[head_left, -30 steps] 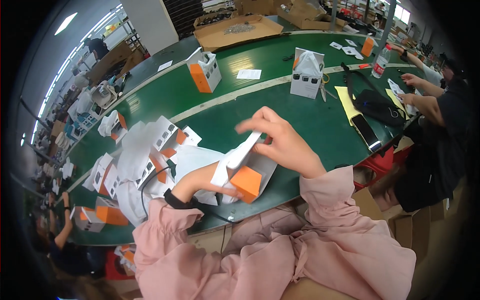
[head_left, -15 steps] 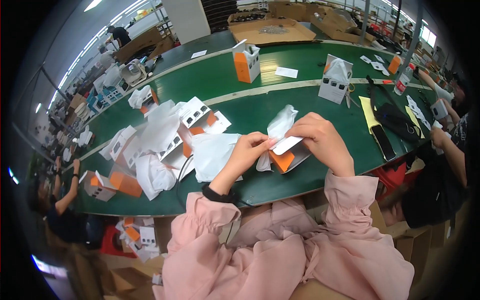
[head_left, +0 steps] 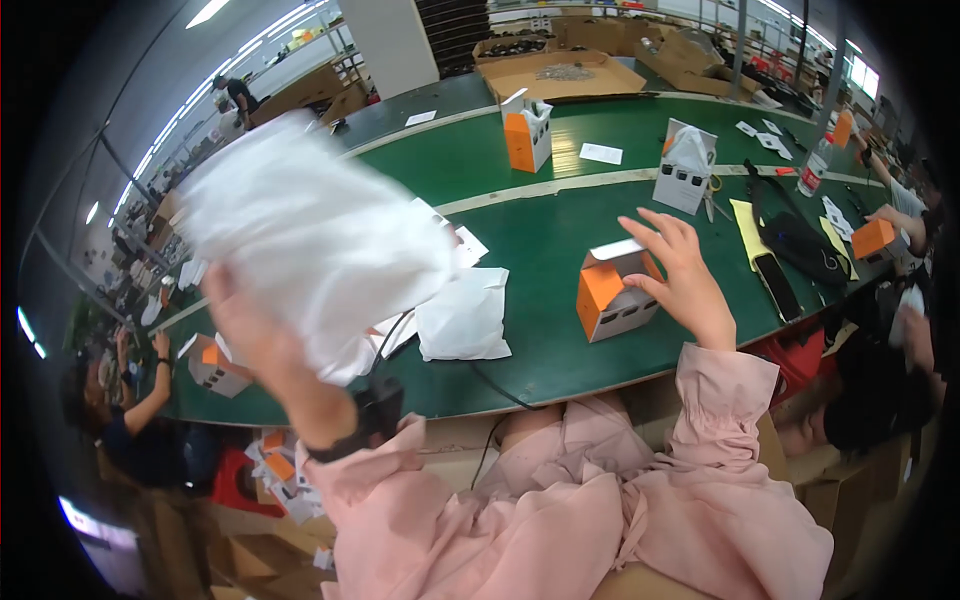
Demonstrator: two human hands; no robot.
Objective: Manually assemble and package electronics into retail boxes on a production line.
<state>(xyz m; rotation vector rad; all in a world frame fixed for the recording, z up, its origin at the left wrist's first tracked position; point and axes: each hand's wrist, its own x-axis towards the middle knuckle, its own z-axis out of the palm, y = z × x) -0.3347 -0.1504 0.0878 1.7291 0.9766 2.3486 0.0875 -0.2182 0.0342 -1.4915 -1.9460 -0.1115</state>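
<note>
My left hand (head_left: 255, 325), smeared by motion, is raised at the left with a blurred white plastic bag (head_left: 300, 220) in its grip. That bag hides much of the pile of boxes behind it. In front of me an orange and white carton (head_left: 618, 305) stands on the green table, its top flap up. Beside it, my right hand (head_left: 680, 270) is open with fingers spread, its thumb at the carton's upper right side; whether it touches I cannot tell. A flat white pouch (head_left: 465, 315) lies on the table between my hands.
Farther right stand a carton with a bag in it (head_left: 685, 170), scissors (head_left: 711, 198), a phone (head_left: 777, 287), a black bag (head_left: 795, 240) and a bottle (head_left: 815, 168). Another carton (head_left: 527, 138) stands across the table. Co-workers sit at both sides. A black cable (head_left: 500, 388) crosses the front edge.
My left hand has left the carton and swung to the left, lifting a white bag. My right hand has let go of the carton, which now stands upright on the table.
</note>
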